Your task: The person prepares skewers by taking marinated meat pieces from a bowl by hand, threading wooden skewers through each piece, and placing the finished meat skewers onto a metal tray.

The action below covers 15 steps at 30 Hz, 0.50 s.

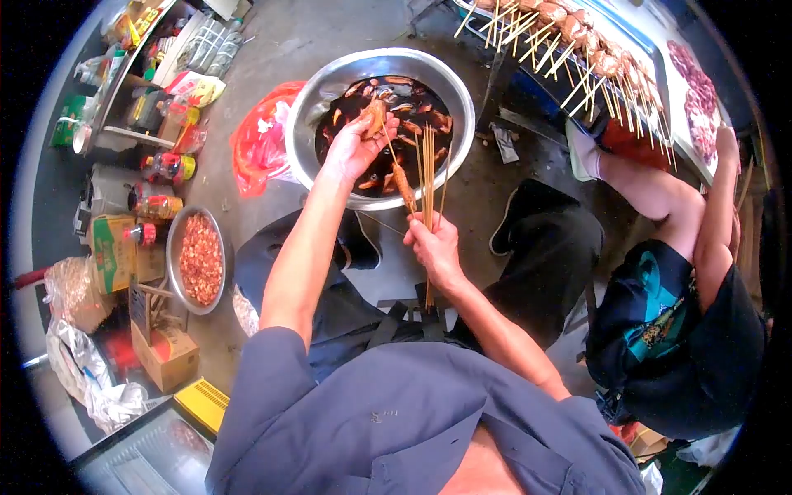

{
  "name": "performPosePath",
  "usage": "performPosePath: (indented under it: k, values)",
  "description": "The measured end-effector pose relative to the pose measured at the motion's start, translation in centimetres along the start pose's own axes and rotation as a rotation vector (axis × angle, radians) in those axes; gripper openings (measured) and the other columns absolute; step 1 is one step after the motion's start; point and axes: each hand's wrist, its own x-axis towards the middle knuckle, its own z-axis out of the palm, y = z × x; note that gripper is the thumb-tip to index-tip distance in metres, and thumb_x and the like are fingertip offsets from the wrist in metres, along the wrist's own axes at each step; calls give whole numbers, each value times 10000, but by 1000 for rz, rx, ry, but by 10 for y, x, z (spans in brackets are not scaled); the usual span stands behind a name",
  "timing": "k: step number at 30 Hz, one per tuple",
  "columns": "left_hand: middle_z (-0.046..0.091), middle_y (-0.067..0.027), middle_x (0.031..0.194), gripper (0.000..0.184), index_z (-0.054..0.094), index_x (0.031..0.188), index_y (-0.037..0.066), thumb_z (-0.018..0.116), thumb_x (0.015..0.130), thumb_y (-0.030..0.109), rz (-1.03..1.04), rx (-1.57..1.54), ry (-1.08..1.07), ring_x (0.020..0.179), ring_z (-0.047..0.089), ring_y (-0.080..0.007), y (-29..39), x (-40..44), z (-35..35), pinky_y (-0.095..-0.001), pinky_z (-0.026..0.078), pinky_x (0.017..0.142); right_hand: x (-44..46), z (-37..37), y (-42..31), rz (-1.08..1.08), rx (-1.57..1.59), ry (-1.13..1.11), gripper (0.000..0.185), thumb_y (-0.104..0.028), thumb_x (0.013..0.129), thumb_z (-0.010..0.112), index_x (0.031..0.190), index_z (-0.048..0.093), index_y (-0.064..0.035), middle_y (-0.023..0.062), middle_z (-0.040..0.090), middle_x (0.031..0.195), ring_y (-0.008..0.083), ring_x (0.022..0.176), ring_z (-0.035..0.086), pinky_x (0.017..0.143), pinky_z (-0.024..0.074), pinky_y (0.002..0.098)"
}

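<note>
Over the basin, my left hand (356,147) grips a brown piece of marinated meat (375,117) at the tip of a skewer. My right hand (434,246) is closed around a bundle of bamboo skewers (427,177), which stick up out of the fist. One skewer from this fist carries a strip of meat (403,188) and slants up toward my left fingers. Below both hands, a wide metal basin (299,132) holds dark liquid with several meat pieces floating in it.
At left are a bowl of chopped reddish food (198,260), a red plastic bag (257,140), bottles (168,167) and a cardboard box (165,356). Skewered meat (606,58) lies on a tray at upper right. Another person (660,330) sits at right beside reddish meat (697,99).
</note>
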Motion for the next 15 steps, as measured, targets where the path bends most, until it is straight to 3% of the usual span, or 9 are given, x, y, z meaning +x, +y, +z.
performPosePath:
  k: [5,15]
  values:
    - [596,-162,1121,318,502,1242,64,468,956,198,28,-19,68,1044,583,-303,3,-4,3,-418,493,888,0,0,1,3,-48,3,128,-133,870,558,933,600,-30,8,602,637,61,503,478,450,369,219]
    - [578,-148,1112,350,483,1258,46,491,953,219,59,-258,-7,942,584,-283,-5,1,0,-394,502,822,1,0,5,-6,-22,-31,130,-140,874,558,941,597,-36,4,594,638,64,500,471,446,363,220]
